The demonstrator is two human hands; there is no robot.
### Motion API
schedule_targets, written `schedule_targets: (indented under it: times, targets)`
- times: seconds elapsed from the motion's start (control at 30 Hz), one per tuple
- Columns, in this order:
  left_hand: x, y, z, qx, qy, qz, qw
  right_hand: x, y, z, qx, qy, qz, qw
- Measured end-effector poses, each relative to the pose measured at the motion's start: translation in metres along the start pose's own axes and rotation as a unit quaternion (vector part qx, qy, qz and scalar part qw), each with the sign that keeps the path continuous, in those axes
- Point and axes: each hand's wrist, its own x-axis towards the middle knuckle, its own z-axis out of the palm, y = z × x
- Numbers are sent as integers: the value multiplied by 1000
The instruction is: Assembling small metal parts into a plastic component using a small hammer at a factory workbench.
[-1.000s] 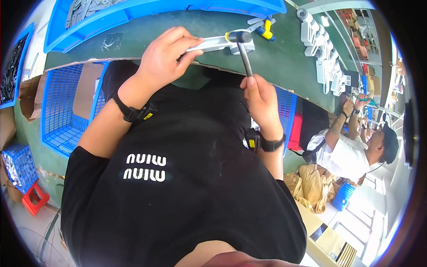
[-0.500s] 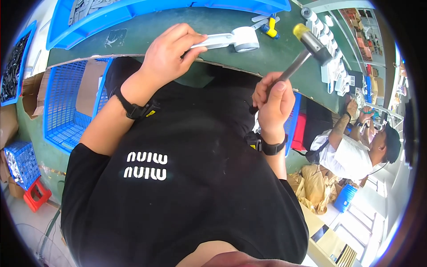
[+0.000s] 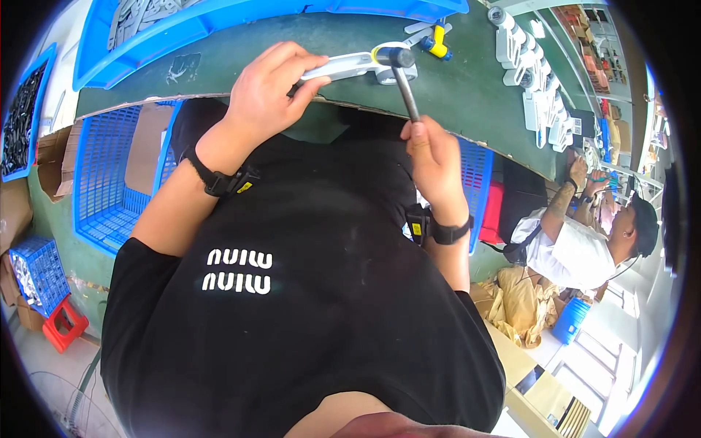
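My left hand pinches the handle end of a white and grey plastic part, held flat over the green table. The part's round white end points right, partly hidden behind a mallet. With fingers wrapped round its metal shaft, my right hand holds that mallet. Its head is dark with a yellow face and lies over the round end; whether it touches cannot be told.
A blue tray of grey parts stands along the far edge. Right of it lies a yellow and blue tool. Several white parts line the right side. A blue crate stands at left, and a co-worker sits at right.
The mallet has swung left and down from its raised position onto or just over the part's round end. My right hand moved slightly left; my left hand shifted slightly left with the part.
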Motion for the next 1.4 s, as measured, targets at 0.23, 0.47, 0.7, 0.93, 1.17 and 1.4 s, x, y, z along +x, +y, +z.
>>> schedule_targets:
  times: [0.23,0.47,0.7,0.93,1.17,1.4]
  targets:
    - [0,-2,0,4,-1,12,1000,-11,-10,9,208,100,-164,959]
    - [-8,-3,7,-40,45,-54,997,5,-23,0,-7,-48,-43,998]
    - [-5,-4,7,-9,41,-14,999,2,-6,19,-31,-20,-60,998]
    - [-6,-5,6,-7,21,-31,999,-14,-8,12,156,6,-64,986]
    - [-10,-9,9,-2,60,-10,998,2,-36,14,-8,-50,-39,998]
    - [-10,-4,6,-13,41,-57,997,12,-31,29,-31,-105,-44,993]
